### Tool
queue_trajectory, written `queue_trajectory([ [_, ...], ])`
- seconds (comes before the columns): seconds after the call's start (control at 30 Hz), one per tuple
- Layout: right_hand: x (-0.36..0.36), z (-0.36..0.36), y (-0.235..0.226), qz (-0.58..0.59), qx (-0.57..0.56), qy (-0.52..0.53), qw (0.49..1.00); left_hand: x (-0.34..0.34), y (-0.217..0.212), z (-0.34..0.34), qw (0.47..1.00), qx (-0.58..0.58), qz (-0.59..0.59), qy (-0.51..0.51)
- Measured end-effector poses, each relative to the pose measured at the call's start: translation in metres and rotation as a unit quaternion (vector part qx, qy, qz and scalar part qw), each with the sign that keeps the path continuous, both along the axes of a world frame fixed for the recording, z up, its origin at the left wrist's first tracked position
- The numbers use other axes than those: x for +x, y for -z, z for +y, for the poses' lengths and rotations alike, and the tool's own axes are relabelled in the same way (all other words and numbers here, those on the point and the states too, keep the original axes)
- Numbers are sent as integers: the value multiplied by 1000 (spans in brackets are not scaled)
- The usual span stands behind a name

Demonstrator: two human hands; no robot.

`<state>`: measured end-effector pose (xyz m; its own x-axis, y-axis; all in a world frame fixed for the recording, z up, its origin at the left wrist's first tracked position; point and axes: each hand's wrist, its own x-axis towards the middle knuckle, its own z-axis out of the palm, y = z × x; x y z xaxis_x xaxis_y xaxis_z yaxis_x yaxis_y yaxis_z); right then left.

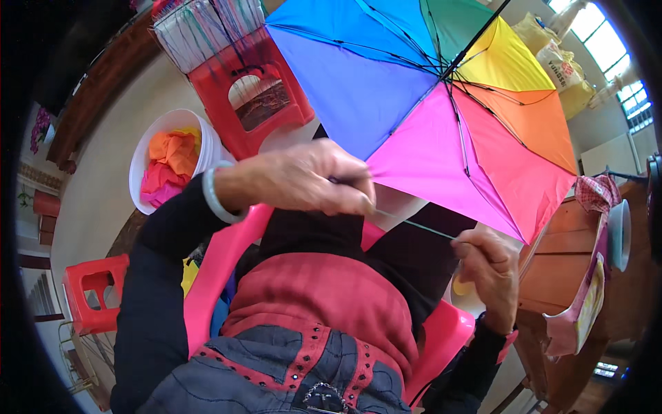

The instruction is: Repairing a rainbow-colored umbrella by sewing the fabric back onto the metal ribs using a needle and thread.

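A rainbow umbrella (407, 103) lies spread beyond my lap, with its black ribs and shaft showing. My left hand (310, 176) is closed in a pinch beside the corner between the violet and pink panels. A thin greenish thread (431, 228) stretches from its fingertips to my right hand (489, 269). Drawn off to the right, that hand has its fingers curled shut on the thread. Whether a needle or the cloth edge is also in the left fingers cannot be made out.
A white bucket (210, 141) holding orange and pink cloth stands at the left. Behind it, a red stool (200, 90) bears a rack hung with many threads. Another red stool (114, 272) is farther left. A wooden table (562, 252) stands at the right; I sit in a pink chair (441, 345).
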<state>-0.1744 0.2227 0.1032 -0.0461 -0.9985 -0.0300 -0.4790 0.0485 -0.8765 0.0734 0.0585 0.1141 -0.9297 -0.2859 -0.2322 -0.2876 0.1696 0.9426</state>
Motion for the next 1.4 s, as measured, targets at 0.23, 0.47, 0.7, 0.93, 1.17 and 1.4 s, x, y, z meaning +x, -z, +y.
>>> queue_trajectory([
  [0.23, -43, 39, 18, -91, -30, 147, 985, 40, 2, -13, 994, -4, 43, -99],
  [0.47, -61, 54, 15, -162, -22, 220, 962, 59, -2, -11, 970, 26, 6, -240],
  [0.7, -100, 60, 44, -37, 4, 194, 980, 71, -6, -7, 935, 5, 19, -354],
  [0.93, -144, 87, 72, -105, 9, 284, 953, 118, 5, -30, 909, 35, 166, -381],
  [1.17, -164, 104, 87, -107, -26, 336, 935, 111, 0, -21, 914, 0, 150, -377],
  [1.4, -164, 114, 93, -308, -203, 448, 814, 99, -1, -9, 912, -10, 111, -394],
])
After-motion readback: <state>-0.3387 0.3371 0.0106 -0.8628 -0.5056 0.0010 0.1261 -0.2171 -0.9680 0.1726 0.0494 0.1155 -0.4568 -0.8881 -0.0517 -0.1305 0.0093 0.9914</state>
